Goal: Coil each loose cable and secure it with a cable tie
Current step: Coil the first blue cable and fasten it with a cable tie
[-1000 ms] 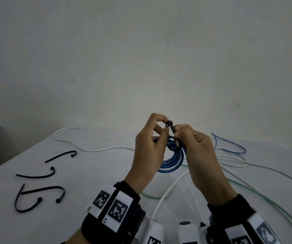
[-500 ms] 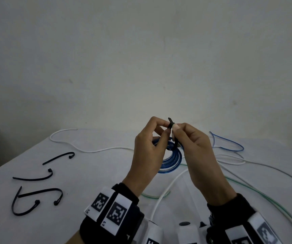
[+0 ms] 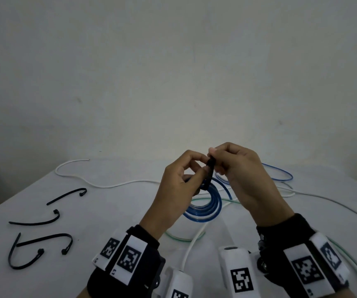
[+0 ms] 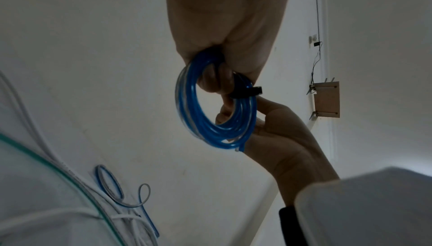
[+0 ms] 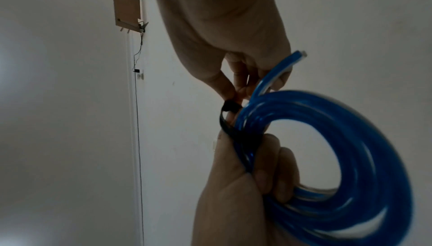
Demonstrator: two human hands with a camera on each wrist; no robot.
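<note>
Head view: above the surface (image 3: 108,211), left hand (image 3: 177,190) grips the blue cable coil (image 3: 207,209); right hand (image 3: 244,179) pinches the black cable tie (image 3: 210,168).
Left wrist view: tie encircles coil.
Right wrist view: right fingers (image 5: 224,87) pinch the tie head.

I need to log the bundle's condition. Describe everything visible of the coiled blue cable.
The blue cable is glossy, translucent-looking tubing with a pale core, wound into several round loops and held up off the white table. A black cable tie wraps one side of the bundle, its loop not yet snug. The left hand grips the coil beside the tie; the right hand pinches the tie's tail above. One cut end sticks out free.
</note>
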